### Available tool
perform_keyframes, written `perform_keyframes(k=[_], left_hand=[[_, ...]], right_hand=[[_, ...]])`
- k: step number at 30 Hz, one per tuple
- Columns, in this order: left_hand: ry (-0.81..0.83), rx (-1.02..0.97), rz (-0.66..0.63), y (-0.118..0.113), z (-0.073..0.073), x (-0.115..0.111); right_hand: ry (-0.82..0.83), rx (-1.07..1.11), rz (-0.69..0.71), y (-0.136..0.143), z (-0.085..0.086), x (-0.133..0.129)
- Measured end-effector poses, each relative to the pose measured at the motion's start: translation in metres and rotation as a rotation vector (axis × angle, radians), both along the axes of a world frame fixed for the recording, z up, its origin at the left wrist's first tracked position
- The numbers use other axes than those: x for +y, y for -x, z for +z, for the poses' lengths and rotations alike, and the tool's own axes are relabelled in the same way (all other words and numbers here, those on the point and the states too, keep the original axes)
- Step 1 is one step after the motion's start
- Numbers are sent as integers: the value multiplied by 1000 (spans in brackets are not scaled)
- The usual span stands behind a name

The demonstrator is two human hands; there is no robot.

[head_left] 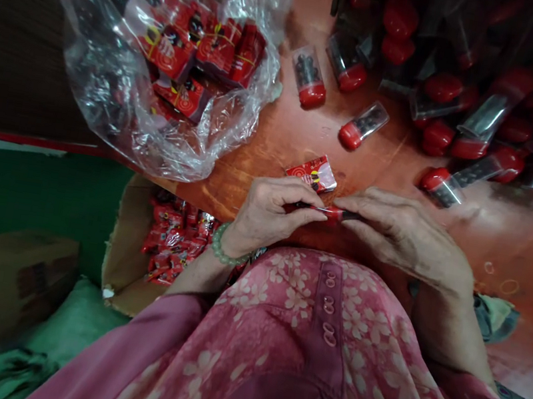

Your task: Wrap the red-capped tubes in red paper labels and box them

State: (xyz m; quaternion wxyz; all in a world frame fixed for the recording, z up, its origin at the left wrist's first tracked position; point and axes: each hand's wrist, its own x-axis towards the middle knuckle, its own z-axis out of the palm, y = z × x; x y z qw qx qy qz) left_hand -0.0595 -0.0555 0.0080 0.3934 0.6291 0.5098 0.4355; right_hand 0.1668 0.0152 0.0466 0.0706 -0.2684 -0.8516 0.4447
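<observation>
Above the table's near edge, my left hand [269, 210] and my right hand [403, 231] face each other. Between them is a thin red-and-black piece [332, 213], seen almost edge-on and pinched at each end by thumb and fingers. Its exact kind does not show. Just beyond my fingers lies a small stack of printed red cards [314, 172]. Farther out are clear tubes with red caps and dark beads inside: one tube [363, 127] lies tilted, another tube [308, 78] is to its left.
An open clear plastic bag [153, 148] at upper left holds banded bundles of red cards [170, 42]. Many red-capped tubes [437, 137] are heaped at upper right. Below the table's left edge, a cardboard box [125, 258] contains red packets [175, 232]. Loose rubber bands [509, 286] lie right.
</observation>
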Motion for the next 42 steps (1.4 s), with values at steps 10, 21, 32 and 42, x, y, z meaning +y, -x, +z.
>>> perform_keyframes(k=[10, 21, 32, 42], left_hand=[[310, -53, -13, 4, 2, 6], [481, -249, 55, 6, -12, 8], [356, -195, -14, 4, 2, 6], [648, -960, 382, -37, 3, 18]], right_hand=[[296, 118, -77, 7, -6, 12], [511, 299, -513, 12, -30, 9], [438, 359, -547, -5, -23, 22], [577, 466, -542, 26, -27, 0]])
